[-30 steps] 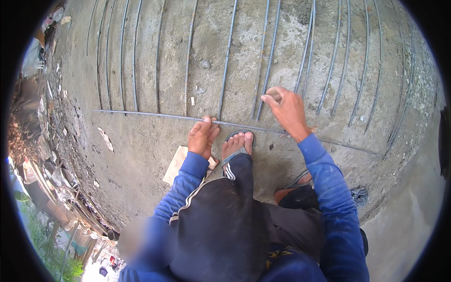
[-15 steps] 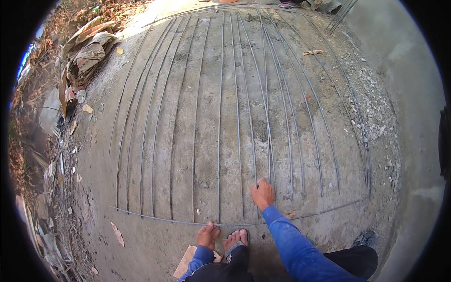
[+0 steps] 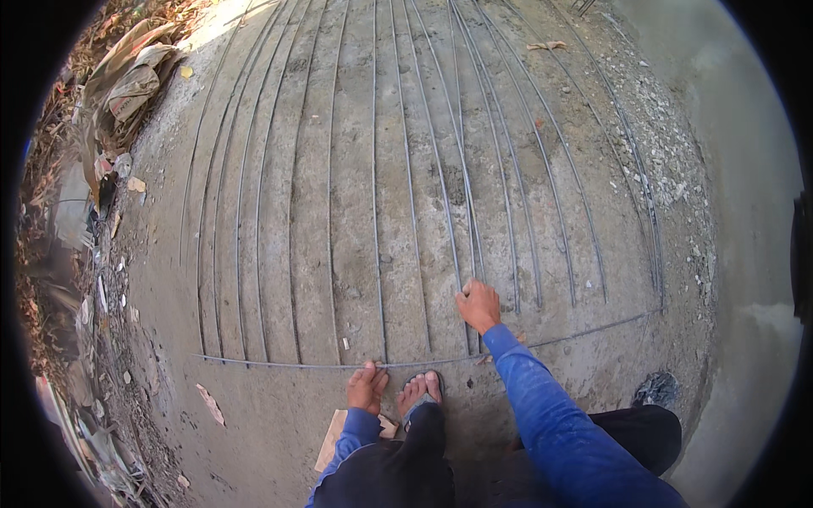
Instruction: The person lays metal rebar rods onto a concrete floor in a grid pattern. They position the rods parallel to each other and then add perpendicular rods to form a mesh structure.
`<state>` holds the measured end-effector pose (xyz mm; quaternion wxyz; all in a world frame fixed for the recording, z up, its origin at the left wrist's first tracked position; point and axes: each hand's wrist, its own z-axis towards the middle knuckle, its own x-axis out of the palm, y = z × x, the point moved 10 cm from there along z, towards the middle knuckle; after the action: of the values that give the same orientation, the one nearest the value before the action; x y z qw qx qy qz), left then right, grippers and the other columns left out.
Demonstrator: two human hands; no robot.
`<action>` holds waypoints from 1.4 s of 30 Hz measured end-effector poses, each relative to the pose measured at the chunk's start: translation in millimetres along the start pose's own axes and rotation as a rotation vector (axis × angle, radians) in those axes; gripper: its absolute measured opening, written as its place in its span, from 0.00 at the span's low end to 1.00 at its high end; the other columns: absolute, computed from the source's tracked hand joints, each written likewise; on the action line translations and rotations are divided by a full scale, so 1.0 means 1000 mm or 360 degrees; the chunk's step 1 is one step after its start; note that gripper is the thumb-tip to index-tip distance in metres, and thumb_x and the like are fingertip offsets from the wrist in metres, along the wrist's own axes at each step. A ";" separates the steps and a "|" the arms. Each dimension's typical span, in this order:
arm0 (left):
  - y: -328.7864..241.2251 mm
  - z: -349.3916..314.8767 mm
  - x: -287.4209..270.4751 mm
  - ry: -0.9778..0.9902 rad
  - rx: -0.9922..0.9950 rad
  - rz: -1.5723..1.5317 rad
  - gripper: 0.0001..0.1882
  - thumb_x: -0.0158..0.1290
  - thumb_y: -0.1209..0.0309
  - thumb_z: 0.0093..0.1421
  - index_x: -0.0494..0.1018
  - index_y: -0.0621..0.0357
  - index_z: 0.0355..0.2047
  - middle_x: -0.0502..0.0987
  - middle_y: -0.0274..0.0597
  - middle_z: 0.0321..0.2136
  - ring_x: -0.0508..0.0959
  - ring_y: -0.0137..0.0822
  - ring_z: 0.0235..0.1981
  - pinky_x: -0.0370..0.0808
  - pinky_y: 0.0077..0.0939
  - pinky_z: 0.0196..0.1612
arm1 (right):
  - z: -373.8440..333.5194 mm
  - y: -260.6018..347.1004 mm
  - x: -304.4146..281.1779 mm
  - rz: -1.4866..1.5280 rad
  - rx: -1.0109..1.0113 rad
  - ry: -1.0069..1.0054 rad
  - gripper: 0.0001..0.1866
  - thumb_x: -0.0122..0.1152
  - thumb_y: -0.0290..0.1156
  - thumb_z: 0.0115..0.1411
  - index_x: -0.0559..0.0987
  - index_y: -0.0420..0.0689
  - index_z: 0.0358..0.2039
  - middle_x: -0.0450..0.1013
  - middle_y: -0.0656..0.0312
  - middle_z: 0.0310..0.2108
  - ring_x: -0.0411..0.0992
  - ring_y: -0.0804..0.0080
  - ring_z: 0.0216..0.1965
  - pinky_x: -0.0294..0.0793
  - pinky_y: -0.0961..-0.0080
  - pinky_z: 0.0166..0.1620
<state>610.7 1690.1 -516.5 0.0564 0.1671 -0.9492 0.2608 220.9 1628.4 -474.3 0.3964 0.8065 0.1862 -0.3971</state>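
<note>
Many long thin steel rods (image 3: pixel 375 186) lie side by side on the concrete, running away from me. One more rod, the cross rod (image 3: pixel 288 365), lies across their near ends. My left hand (image 3: pixel 366 389) is closed with its fingertips on the cross rod, beside the near end of a long rod. Farther forward and to the right, my right hand (image 3: pixel 479 306) is closed round one long steel rod a little short of its near end. The fingers' undersides are hidden there. My sandalled foot (image 3: pixel 421 389) stands just right of my left hand.
Crumpled sacks (image 3: pixel 127 85) and dry leaves lie along the left edge. A flat tan piece (image 3: pixel 332 440) is beside my left forearm. Pale rubble (image 3: pixel 673 169) lines the right side, next to a smooth grey surface (image 3: pixel 745 212). A dark crumpled lump (image 3: pixel 656 389) sits near my right knee.
The view has tilted down, so the rods appear higher. My right hand has shifted slightly right with the near end of its rod. My left hand stays at the cross rod.
</note>
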 end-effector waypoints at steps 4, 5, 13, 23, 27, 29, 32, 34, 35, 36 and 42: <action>-0.006 -0.001 -0.012 0.0015 0.0055 0.0012 0.14 0.58 0.65 0.68 0.74 0.61 0.48 0.79 0.44 0.47 0.81 0.42 0.50 0.79 0.36 0.52 | -0.005 0.001 -0.026 0.0235 0.0266 -0.0038 0.15 0.70 0.41 0.58 0.84 0.41 0.34 0.81 0.46 0.34 0.79 0.43 0.40 0.77 0.55 0.46; -0.001 -0.002 -0.009 0.0010 0.0027 0.0025 0.15 0.58 0.65 0.68 0.74 0.61 0.49 0.79 0.44 0.47 0.81 0.42 0.50 0.79 0.35 0.53 | -0.003 -0.014 -0.044 0.0296 0.0365 -0.0105 0.16 0.70 0.42 0.58 0.85 0.41 0.37 0.82 0.47 0.35 0.80 0.45 0.41 0.77 0.56 0.46; -0.008 -0.008 -0.003 -0.0021 0.0001 0.0097 0.21 0.58 0.62 0.68 0.71 0.61 0.55 0.76 0.44 0.53 0.76 0.44 0.55 0.75 0.41 0.59 | 0.005 -0.036 -0.042 0.0126 0.0393 -0.0070 0.18 0.69 0.45 0.58 0.85 0.45 0.42 0.82 0.51 0.35 0.80 0.51 0.41 0.77 0.59 0.45; -0.011 -0.009 0.005 -0.0026 0.0016 0.0018 0.19 0.58 0.64 0.68 0.73 0.63 0.54 0.79 0.46 0.50 0.80 0.43 0.53 0.78 0.38 0.57 | 0.007 -0.034 -0.022 0.0246 0.0168 -0.0109 0.14 0.69 0.40 0.59 0.84 0.39 0.32 0.82 0.54 0.27 0.81 0.62 0.31 0.78 0.65 0.38; -0.010 -0.004 0.003 0.0019 0.0013 0.0007 0.20 0.58 0.64 0.68 0.72 0.64 0.55 0.78 0.47 0.52 0.79 0.43 0.54 0.77 0.38 0.57 | 0.002 -0.021 -0.023 0.0061 0.0165 0.0028 0.14 0.66 0.41 0.58 0.84 0.44 0.37 0.82 0.48 0.34 0.80 0.48 0.41 0.77 0.56 0.46; -0.010 -0.004 -0.001 0.0028 0.0016 0.0012 0.20 0.58 0.64 0.68 0.72 0.64 0.55 0.78 0.47 0.51 0.79 0.43 0.54 0.77 0.38 0.57 | -0.002 -0.025 -0.038 -0.0027 0.0204 -0.0121 0.15 0.65 0.41 0.58 0.83 0.44 0.39 0.82 0.47 0.34 0.80 0.47 0.41 0.77 0.56 0.45; -0.014 -0.016 -0.006 0.0026 0.0030 0.0020 0.21 0.57 0.63 0.69 0.70 0.64 0.55 0.75 0.47 0.54 0.76 0.44 0.57 0.73 0.41 0.61 | -0.003 -0.041 -0.081 -0.0245 0.0203 -0.0328 0.17 0.65 0.45 0.58 0.83 0.43 0.35 0.82 0.52 0.31 0.81 0.52 0.35 0.77 0.57 0.41; -0.011 -0.015 0.010 0.0062 0.0002 0.0049 0.21 0.56 0.62 0.70 0.70 0.64 0.55 0.74 0.47 0.55 0.74 0.44 0.58 0.71 0.42 0.62 | -0.004 -0.103 -0.119 -0.0446 0.0329 -0.0611 0.18 0.65 0.48 0.59 0.83 0.44 0.36 0.82 0.52 0.31 0.81 0.54 0.35 0.77 0.58 0.40; -0.009 -0.015 0.012 0.0044 0.0000 0.0051 0.21 0.56 0.62 0.70 0.70 0.64 0.55 0.75 0.47 0.54 0.75 0.44 0.58 0.72 0.42 0.61 | -0.005 -0.101 -0.121 -0.0481 0.0344 -0.0597 0.19 0.66 0.49 0.59 0.82 0.44 0.37 0.82 0.51 0.32 0.81 0.52 0.36 0.77 0.57 0.42; -0.010 -0.015 0.008 0.0011 0.0007 0.0050 0.21 0.57 0.62 0.69 0.70 0.64 0.55 0.75 0.47 0.54 0.75 0.43 0.57 0.73 0.41 0.61 | -0.005 -0.088 -0.127 -0.0506 0.0346 -0.0573 0.20 0.66 0.50 0.59 0.82 0.44 0.39 0.82 0.51 0.32 0.81 0.51 0.38 0.77 0.56 0.43; -0.009 -0.017 0.019 -0.0029 -0.0041 0.0049 0.19 0.58 0.62 0.69 0.71 0.62 0.53 0.77 0.45 0.52 0.77 0.41 0.55 0.74 0.39 0.59 | 0.006 0.047 -0.011 0.0014 0.0099 0.0422 0.22 0.68 0.53 0.58 0.83 0.43 0.32 0.80 0.50 0.29 0.78 0.46 0.36 0.76 0.55 0.42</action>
<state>595.8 1686.2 -494.2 0.0459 0.1541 -0.9554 0.2477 240.0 1594.8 -444.5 0.3449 0.8647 0.2209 -0.2907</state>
